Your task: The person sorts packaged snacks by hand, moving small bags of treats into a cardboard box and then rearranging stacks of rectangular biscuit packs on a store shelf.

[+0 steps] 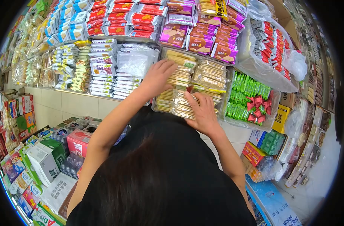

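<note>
Clear-wrapped packs of thin, stick-shaped biscuits (pixel 210 74) fill a clear plastic bin in front of me. My left hand (pixel 159 78) lies over the bin's left side, its fingers stretched across the packs there. Nearer to me, my right hand (pixel 204 112) rests on the front packs with thumb and fingers apart. Its thumb side touches the right edge of a clear pack of biscuit sticks (pixel 182 104). Both hands look open, though the left fingertips are partly hard to make out against the wrappers.
Right of the bin stands a tub of green-wrapped and red-wrapped sweets (pixel 247 86). Purple wafer packs (pixel 200 43) and red biscuit packs (pixel 143 19) lie behind. White packs (pixel 104 71) are to the left. Drink cartons (pixel 59 192) stand on the lower left floor.
</note>
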{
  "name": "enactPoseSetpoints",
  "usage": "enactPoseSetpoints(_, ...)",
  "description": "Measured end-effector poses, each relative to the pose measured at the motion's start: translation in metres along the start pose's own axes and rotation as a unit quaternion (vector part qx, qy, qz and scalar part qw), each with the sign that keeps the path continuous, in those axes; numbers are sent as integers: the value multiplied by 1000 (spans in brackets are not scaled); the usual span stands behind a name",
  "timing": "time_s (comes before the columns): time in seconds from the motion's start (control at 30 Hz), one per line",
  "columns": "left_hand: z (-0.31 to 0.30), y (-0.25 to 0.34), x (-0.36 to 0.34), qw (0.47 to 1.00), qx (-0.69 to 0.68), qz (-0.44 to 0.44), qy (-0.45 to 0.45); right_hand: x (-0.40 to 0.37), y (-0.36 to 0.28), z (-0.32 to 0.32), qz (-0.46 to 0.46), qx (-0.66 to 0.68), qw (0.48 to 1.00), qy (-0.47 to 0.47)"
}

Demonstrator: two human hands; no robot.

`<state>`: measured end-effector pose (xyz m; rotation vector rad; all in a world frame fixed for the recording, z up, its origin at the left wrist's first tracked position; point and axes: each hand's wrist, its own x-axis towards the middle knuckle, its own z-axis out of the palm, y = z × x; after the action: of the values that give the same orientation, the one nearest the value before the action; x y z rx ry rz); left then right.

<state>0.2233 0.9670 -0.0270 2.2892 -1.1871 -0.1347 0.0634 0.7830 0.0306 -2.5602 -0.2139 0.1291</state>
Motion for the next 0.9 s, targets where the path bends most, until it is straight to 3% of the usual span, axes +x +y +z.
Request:
enactPoseSetpoints(0.4,4,13,12,996,62,2,-65,-18,21,-16,62,-24,997,42)
enactPoseSetpoints(0.53,7,14,14,993,94,12,-66,-18,25,-22,70,-13,996,55)
enactPoseSetpoints(0.6,8,13,16,992,109,56,-9,-18,26,-23,75,-10,995,57)
enactPoseSetpoints(0.8,17,11,16,987,147,47,-55,-19,29,-22,80,-10,995,61)
enactPoseSetpoints(0.9,19,10,17,988,140,56,-35,-18,31,-23,86,16,994,69)
